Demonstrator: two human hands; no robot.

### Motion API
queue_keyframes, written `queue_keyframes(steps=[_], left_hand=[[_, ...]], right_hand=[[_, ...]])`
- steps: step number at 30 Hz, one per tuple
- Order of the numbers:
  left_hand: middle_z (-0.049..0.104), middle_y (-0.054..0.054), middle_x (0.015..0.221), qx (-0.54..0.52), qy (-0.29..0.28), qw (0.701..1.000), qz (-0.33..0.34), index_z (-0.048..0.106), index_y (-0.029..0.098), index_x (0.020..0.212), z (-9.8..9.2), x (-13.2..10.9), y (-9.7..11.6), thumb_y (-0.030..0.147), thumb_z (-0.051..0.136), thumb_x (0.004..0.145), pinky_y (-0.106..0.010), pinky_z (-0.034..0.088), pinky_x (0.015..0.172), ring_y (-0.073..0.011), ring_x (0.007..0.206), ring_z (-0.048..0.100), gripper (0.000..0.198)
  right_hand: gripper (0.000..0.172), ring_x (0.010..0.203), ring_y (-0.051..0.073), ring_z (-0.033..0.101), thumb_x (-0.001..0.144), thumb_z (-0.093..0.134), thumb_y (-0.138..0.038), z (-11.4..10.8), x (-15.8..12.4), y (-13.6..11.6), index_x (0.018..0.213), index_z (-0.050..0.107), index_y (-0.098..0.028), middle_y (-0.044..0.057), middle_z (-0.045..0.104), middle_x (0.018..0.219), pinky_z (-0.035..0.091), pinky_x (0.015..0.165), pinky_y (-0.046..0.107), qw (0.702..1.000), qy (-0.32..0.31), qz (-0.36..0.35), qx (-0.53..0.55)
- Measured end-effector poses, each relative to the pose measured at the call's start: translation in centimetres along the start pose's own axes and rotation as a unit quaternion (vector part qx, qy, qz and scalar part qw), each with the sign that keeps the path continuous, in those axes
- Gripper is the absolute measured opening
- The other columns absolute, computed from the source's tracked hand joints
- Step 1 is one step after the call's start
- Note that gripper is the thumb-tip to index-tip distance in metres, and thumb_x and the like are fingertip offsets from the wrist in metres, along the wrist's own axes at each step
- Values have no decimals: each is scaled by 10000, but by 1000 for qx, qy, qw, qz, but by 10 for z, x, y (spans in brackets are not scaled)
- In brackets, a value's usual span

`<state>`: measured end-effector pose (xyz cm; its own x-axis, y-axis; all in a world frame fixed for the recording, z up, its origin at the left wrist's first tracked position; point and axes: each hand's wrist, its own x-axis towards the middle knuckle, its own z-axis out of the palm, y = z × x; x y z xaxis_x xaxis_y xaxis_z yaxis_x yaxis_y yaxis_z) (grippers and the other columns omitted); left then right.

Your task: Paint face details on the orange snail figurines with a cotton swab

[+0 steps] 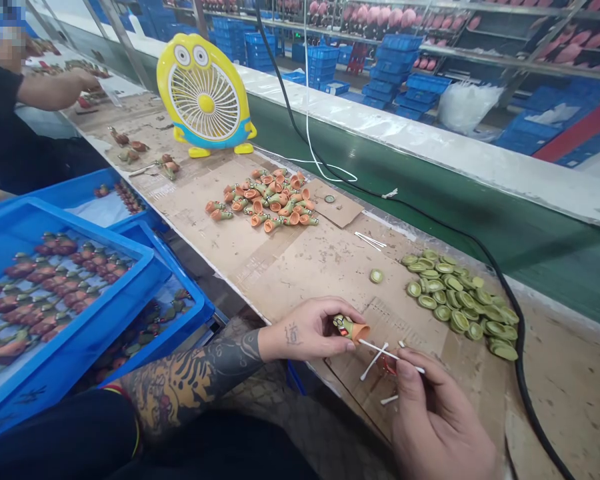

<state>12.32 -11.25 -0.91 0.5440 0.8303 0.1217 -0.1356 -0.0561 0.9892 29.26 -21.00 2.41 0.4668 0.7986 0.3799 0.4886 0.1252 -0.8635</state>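
Between the thumb and fingers of my left hand (307, 328) is a small painted figurine piece (359, 331), green with an orange, hollow flared end facing right. My right hand (440, 410) pinches a white cotton swab (393, 353), whose far tip meets the rim of that orange opening; whether it goes inside I cannot tell. Below the swab, more cotton swabs (373, 363) lie on the cardboard beside something red, partly hidden by my right fingers. A single green oval piece (377, 275) lies beyond my hands. To the right is a heap of similar green oval pieces (450, 293).
Orange-and-green figurine pieces (270, 200) are piled mid-table, near a yellow cartoon fan (205, 97). Several white sticks (371, 241) lie nearby. A black cable (480, 250) runs along the right. Blue trays (145, 257) of figurines stand left. A co-worker's arm (55, 90) reaches in at upper left.
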Motion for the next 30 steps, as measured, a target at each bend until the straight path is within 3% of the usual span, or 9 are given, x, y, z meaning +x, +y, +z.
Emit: queue_keyframes(steps=[6,15,20,25,30], left_hand=[[703,-127,1092,-12,-9,1000,6,768,136,1085,0,1,2,278,844,788,-323,539,812,-227,977,661,338],[654,-105,1128,-68,-9,997,-48,766,151,1104,-2,1,-2,297,884,762,-281,490,763,-201,973,620,390],[632,-66,1053,-132,1,986,-105,731,161,1145,0,0,-5,447,933,732,-256,429,676,-141,817,554,541],[676,-89,1126,-154,18,983,-99,721,153,1056,-3,2,-5,463,987,665,-280,449,752,-137,838,588,565],[630,-17,907,-191,16,974,-123,702,139,1082,-7,3,1,429,1004,654,-250,435,695,-106,757,535,599]], right_hand=[[275,872,181,743,974,707,-450,-1,0,6,920,760,-186,77,778,939,594,865,300,999,0,9,-31],[313,899,230,717,961,719,-487,-11,2,-1,947,760,-177,93,759,967,570,888,372,994,73,43,-64],[414,890,268,695,939,659,-577,-36,6,19,982,753,-175,108,748,963,520,868,394,982,43,84,-162],[387,915,284,708,947,620,-558,-47,8,40,980,760,-199,87,761,958,488,872,388,974,-24,36,-221],[371,918,281,711,941,616,-547,-47,10,40,942,756,-204,81,762,937,487,852,377,976,-22,22,-218]])
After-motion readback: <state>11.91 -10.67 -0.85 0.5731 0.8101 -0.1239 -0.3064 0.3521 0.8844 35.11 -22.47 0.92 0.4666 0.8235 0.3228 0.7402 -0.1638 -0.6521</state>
